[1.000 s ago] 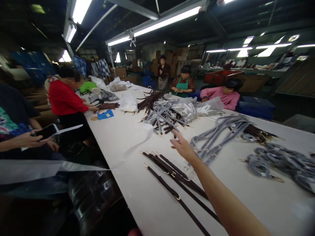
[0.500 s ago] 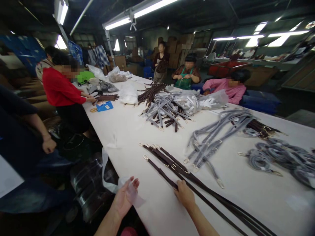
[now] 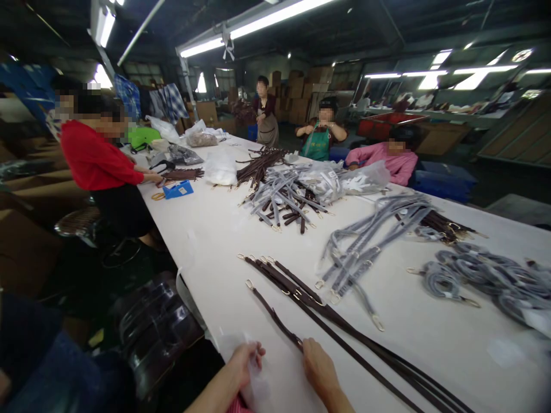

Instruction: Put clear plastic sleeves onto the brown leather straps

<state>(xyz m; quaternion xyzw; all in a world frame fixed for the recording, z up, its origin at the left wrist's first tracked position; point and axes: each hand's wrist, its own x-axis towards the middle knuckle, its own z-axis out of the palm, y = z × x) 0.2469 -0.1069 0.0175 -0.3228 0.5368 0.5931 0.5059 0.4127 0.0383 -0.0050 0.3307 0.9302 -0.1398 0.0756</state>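
Note:
My left hand (image 3: 247,358) is closed on a thin clear plastic bag (image 3: 258,385) at the near edge of the white table (image 3: 224,241). My right hand (image 3: 317,367) lies just beside it, fingers curled over the near end of a single dark brown strap (image 3: 271,312) with a gold ring at its far tip. A bundle of similar brown straps (image 3: 310,298) lies right of that strap, running diagonally toward the near right corner.
Grey straps (image 3: 365,246) and coiled grey straps (image 3: 482,275) lie to the right; a mixed grey and brown pile (image 3: 284,198) sits mid-table. A person in red (image 3: 97,160) works at the left, three more people at the far end. Black rolls (image 3: 150,327) lie below the left edge.
My right hand pulled back from the grey straps to the near brown strap. My left hand came up with the plastic bag and closed on it. The view tilted down slightly.

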